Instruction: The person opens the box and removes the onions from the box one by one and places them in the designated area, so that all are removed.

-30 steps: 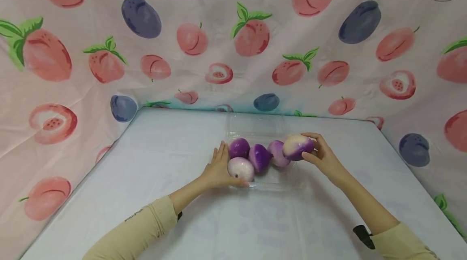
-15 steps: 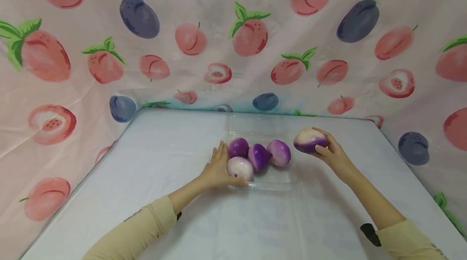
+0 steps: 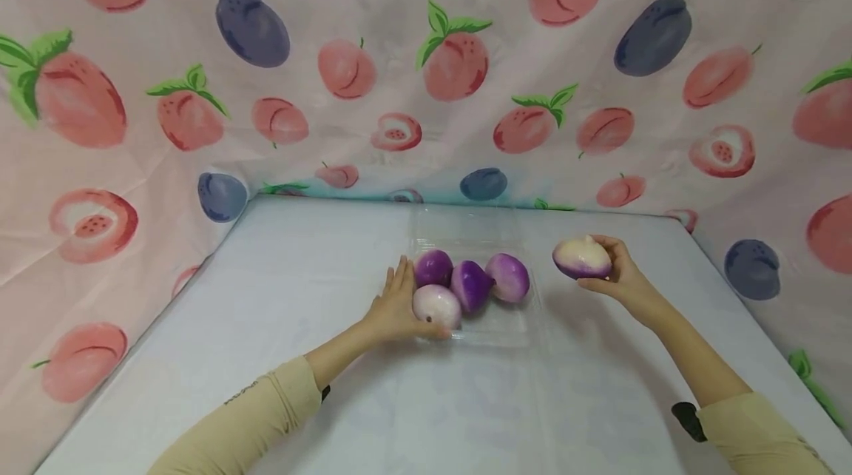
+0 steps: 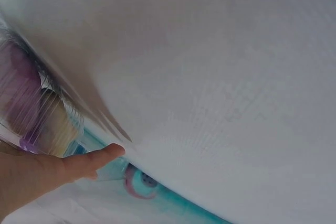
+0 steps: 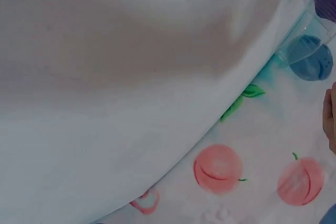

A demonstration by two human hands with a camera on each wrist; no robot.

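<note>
My right hand holds a purple-and-white onion above the table, right of a clear plastic container. Thumb and fingers grip its right side, with the pale part up. Inside the container sit a dark purple onion, a pointed purple onion, a lighter purple onion and a whitish onion. Against the container's left side rests my left hand, fingers straight, thumb by the front edge. The right wrist view catches only a sliver of a hand and none of the held onion.
Behind the container its clear lid lies folded back flat. The white table ends at a fruit-printed cloth that rises at the back and both sides.
My right hand has carried its onion rightwards from over the container to beside it, and the onion has turned so its pale part faces up. The left hand stays in place.
</note>
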